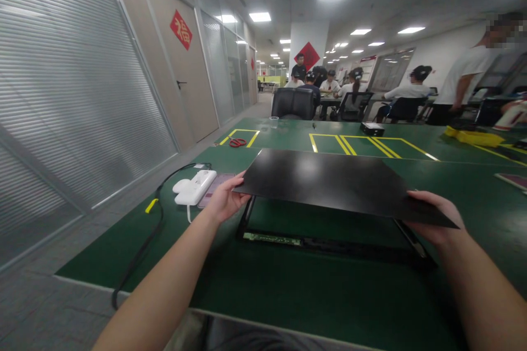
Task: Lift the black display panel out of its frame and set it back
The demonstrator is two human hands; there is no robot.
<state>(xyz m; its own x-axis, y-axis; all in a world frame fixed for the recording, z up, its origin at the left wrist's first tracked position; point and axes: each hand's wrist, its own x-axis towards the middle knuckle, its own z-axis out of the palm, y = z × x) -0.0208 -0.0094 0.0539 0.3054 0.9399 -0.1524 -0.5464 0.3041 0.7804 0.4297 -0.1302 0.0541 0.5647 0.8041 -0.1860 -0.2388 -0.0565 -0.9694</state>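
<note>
A thin, dark, glossy panel (325, 181) is held up flat between my two hands. My left hand (228, 197) grips its left edge, thumb on top and fingers beneath. At the right edge, my right hand (438, 216) is closed round the panel in the same way. Below the panel, a black rectangular frame (354, 249) lies on the green table (288, 290), with a green circuit strip (272, 238) along its near side. The panel hides the far part of the frame.
Left of the panel are a white power strip (195, 189), a phone-like flat object (217, 184) and a black cable (158, 214). Red scissors (237, 142), a clear cup (274, 121) and a black box (372, 129) lie farther back. Several people sit beyond; one person (465, 82) stands at right.
</note>
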